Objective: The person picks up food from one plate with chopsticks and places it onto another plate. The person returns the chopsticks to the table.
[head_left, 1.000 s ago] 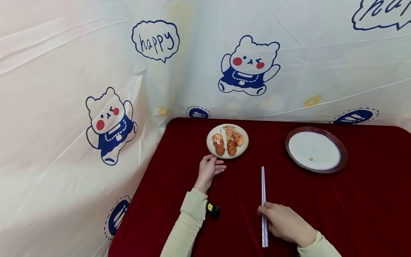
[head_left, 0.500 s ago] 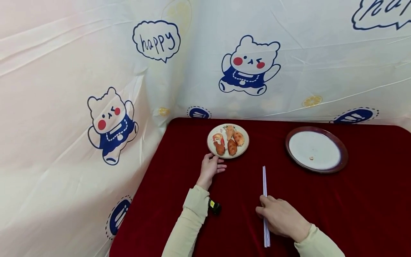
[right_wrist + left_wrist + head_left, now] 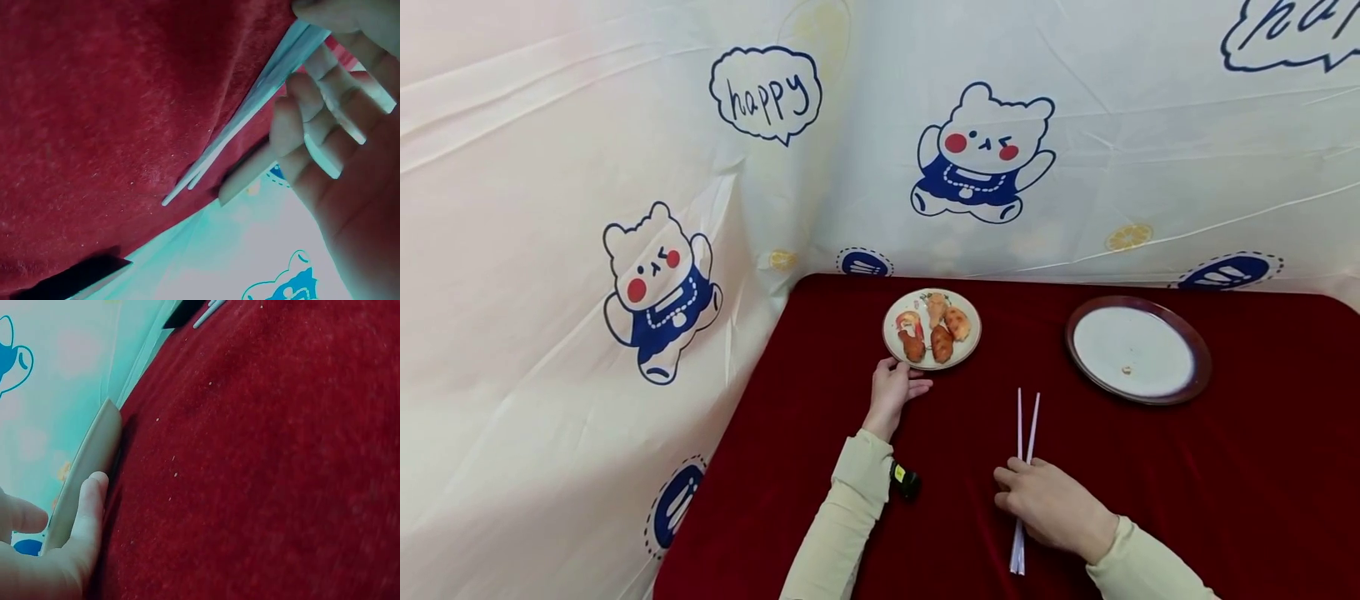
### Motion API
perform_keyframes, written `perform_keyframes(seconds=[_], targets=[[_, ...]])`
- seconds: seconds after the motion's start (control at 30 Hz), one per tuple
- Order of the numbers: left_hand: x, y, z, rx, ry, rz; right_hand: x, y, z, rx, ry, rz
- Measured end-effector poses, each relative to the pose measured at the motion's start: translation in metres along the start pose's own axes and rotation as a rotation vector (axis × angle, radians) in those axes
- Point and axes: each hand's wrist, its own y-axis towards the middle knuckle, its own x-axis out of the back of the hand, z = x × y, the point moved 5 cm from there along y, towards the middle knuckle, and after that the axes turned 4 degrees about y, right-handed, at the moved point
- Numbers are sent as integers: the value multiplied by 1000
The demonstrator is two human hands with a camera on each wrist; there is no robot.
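Observation:
My right hand (image 3: 1054,504) grips a pair of pale chopsticks (image 3: 1033,423) near the middle of the table. They point away from me, with their far tips spread apart in a narrow V. The right wrist view shows the chopsticks (image 3: 240,112) running out from between thumb and fingers, close over the red cloth. At the near edge of the small plate (image 3: 957,355) is my left hand (image 3: 891,396), fingers extended. In the left wrist view, a finger (image 3: 92,503) lies against the plate's outer side (image 3: 94,447). Several fried-looking food pieces (image 3: 942,343) rest on that plate.
A larger white plate (image 3: 1131,337) with a brown rim stands at the back right, a small crumb on it. Dark red cloth (image 3: 1240,483) covers the table. White printed fabric (image 3: 865,167) hangs behind and along the left side.
The chopsticks' far tips have spread from side by side into a V. My right hand has shifted slightly forward along them. My left hand has moved very slightly, staying at the small plate.

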Motion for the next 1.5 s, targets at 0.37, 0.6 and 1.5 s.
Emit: perform_keyframes(seconds=[0.37, 0.6, 1.5], targets=[[-8, 10, 12, -14, -53, 1, 1, -1, 4, 127, -80, -45], [-9, 12, 12, -4, -58, 36, 1, -2, 9, 180, -108, -87], [-5, 16, 19, -20, -81, 34, 133, -29, -71, -338, 284, -850]])
